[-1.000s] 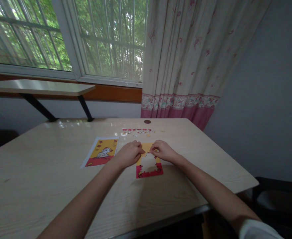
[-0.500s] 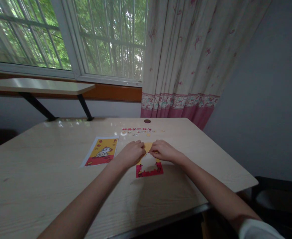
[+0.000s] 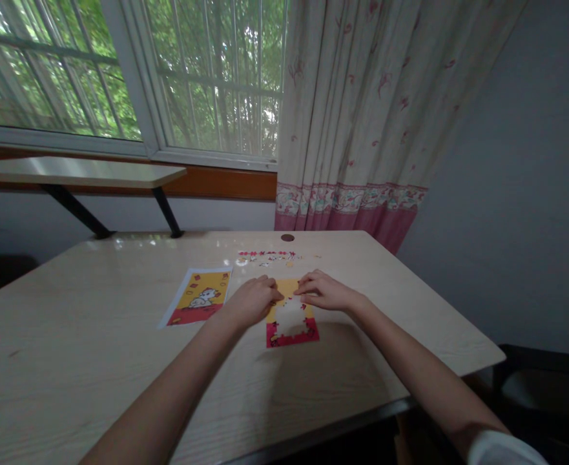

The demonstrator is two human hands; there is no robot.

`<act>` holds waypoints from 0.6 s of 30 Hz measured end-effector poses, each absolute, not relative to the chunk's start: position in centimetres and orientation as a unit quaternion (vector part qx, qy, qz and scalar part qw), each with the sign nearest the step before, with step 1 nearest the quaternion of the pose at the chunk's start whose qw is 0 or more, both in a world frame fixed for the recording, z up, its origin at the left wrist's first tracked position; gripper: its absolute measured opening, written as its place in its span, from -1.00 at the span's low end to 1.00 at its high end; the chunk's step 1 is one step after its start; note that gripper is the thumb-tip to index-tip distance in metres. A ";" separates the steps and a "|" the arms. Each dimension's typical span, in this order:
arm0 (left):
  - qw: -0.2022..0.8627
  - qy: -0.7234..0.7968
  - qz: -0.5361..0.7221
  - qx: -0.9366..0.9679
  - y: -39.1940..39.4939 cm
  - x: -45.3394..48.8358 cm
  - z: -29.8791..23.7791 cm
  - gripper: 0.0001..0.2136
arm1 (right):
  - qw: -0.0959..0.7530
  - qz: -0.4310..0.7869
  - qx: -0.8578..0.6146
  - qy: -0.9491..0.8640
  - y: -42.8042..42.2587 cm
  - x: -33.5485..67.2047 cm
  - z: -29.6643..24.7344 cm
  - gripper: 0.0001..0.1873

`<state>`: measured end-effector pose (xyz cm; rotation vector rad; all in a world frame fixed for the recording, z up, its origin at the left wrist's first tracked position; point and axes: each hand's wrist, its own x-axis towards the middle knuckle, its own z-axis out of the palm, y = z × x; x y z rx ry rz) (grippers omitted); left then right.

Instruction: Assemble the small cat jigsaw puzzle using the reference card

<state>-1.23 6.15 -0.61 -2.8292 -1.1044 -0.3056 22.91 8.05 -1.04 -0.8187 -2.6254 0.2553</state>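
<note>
A partly built jigsaw frame (image 3: 291, 334), yellow above and red below with a bare middle, lies flat on the wooden table (image 3: 71, 361). My left hand (image 3: 250, 300) rests curled on the frame's left edge, fingertips pressed at its top. My right hand (image 3: 325, 292) sits at the frame's upper right, fingers bent and pinched down on the top edge. Whether either hand holds a piece is hidden. A picture sheet (image 3: 197, 297) showing a white cartoon animal on yellow and red lies to the left of my left hand.
Several loose puzzle pieces (image 3: 267, 257) lie in a row farther back, near a round hole (image 3: 287, 237) in the table. A window and a floral curtain (image 3: 362, 129) stand behind. The table's right edge drops off near a dark chair (image 3: 546, 381).
My right hand has lifted and shifted slightly back along the frame's top edge. My left hand has stayed almost still.
</note>
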 end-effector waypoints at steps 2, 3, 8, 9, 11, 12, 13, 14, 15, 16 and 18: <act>0.044 -0.359 -0.105 -0.927 6.2 -1.3 -0.7 -0.72 | 0.195 0.092 -0.301 -0.929 8.4 23.3 -1.3 -0.70; 0.044 -0.357 -0.106 -0.927 6.2 -1.3 -0.7 -0.72 | 0.195 0.091 -0.306 -0.927 8.5 23.4 -1.4 -0.68; 0.032 -0.358 -0.110 -0.927 6.1 -1.1 -0.8 -0.75 | 0.194 0.076 -0.324 -0.923 9.1 23.9 -1.8 -0.63; 0.031 -0.359 -0.110 -0.926 6.0 -1.0 -0.7 -0.76 | 0.195 0.075 -0.328 -0.921 9.2 23.9 -1.9 -0.63; 0.030 -0.360 -0.110 -0.926 6.0 -0.9 -0.7 -0.77 | 0.197 0.077 -0.333 -0.919 9.4 24.1 -2.1 -0.64; 0.030 -0.361 -0.111 -0.925 5.9 -0.9 -0.7 -0.77 | 0.197 0.078 -0.335 -0.918 9.5 24.2 -2.2 -0.64; 0.030 -0.361 -0.113 -0.925 5.8 -0.8 -0.6 -0.77 | 0.198 0.079 -0.336 -0.917 9.6 24.3 -2.3 -0.64; 0.029 -0.360 -0.115 -0.925 5.7 -0.7 -0.6 -0.76 | 0.199 0.078 -0.336 -0.917 9.7 24.4 -2.4 -0.64; 0.028 -0.358 -0.116 -0.926 5.6 -0.7 -0.6 -0.75 | 0.201 0.077 -0.336 -0.917 9.8 24.4 -2.5 -0.64; 0.027 -0.357 -0.116 -0.926 5.6 -0.6 -0.7 -0.74 | 0.201 0.076 -0.335 -0.917 9.8 24.4 -2.5 -0.64; 0.029 -0.357 -0.112 -0.927 5.5 -0.4 -0.8 -0.71 | 0.203 0.074 -0.337 -0.917 9.9 24.4 -2.6 -0.64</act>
